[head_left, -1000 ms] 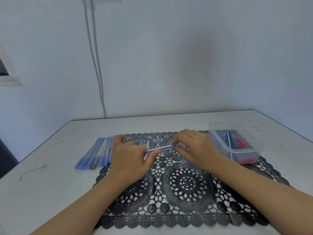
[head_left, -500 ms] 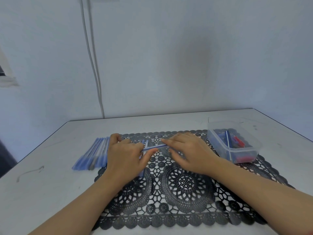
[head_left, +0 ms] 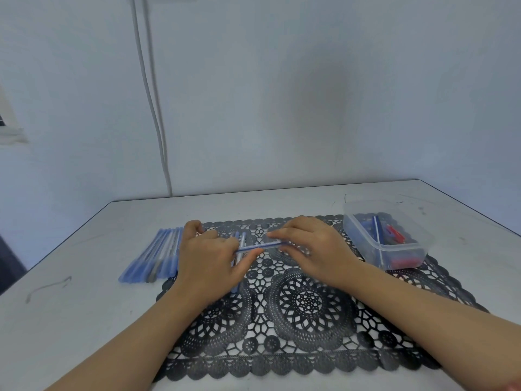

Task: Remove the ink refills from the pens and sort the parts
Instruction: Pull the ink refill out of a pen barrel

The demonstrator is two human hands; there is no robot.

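A thin blue pen (head_left: pixel 260 246) stretches sideways between both hands above the black lace mat (head_left: pixel 307 303). My left hand (head_left: pixel 210 261) grips its left end, thumb under the barrel. My right hand (head_left: pixel 313 246) pinches its right end with the fingertips. A row of several blue pens (head_left: pixel 153 256) lies on the table left of the mat, partly hidden by my left hand. Two or three pen parts (head_left: pixel 239 248) lie on the mat under my left hand. A clear plastic box (head_left: pixel 386 238) at the right holds blue and red pen parts.
The white table (head_left: pixel 70 292) meets a blue-grey wall at the back. White cables (head_left: pixel 153 108) run down the wall to the table's far edge. The table's right edge slants past the plastic box.
Both hands have shifted slightly away from me over the mat while keeping hold of the blue pen; my right-hand fingers now lie flatter along it.
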